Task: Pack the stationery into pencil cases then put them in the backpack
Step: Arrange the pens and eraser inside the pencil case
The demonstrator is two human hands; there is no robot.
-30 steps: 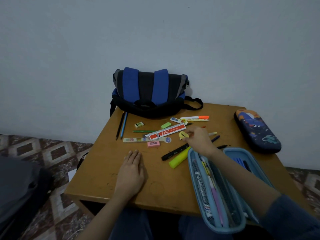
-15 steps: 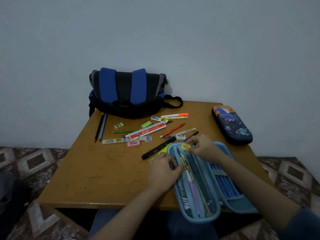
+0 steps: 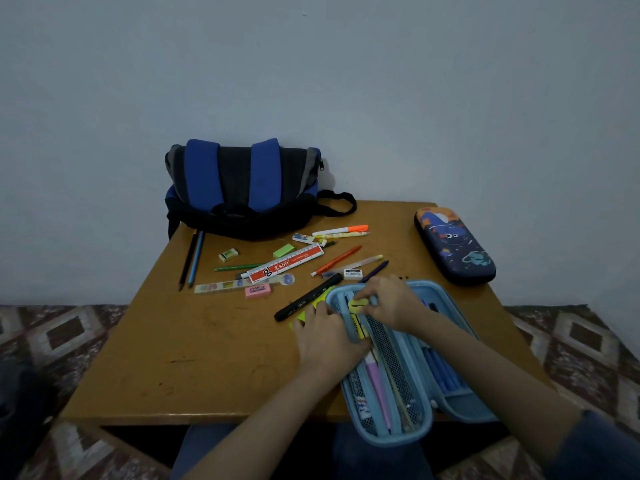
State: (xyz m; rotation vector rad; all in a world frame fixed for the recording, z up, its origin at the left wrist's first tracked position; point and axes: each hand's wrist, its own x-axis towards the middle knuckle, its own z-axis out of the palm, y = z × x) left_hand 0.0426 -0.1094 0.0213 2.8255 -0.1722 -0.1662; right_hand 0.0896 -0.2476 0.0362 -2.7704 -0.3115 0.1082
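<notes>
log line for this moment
phase: packing | right hand pinches small yellow item at open blue pencil case | left hand on its edge | dark pencil case closed

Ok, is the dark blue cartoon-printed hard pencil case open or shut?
Shut. The dark blue hard pencil case lies flat, lid down, no contents showing.
</notes>
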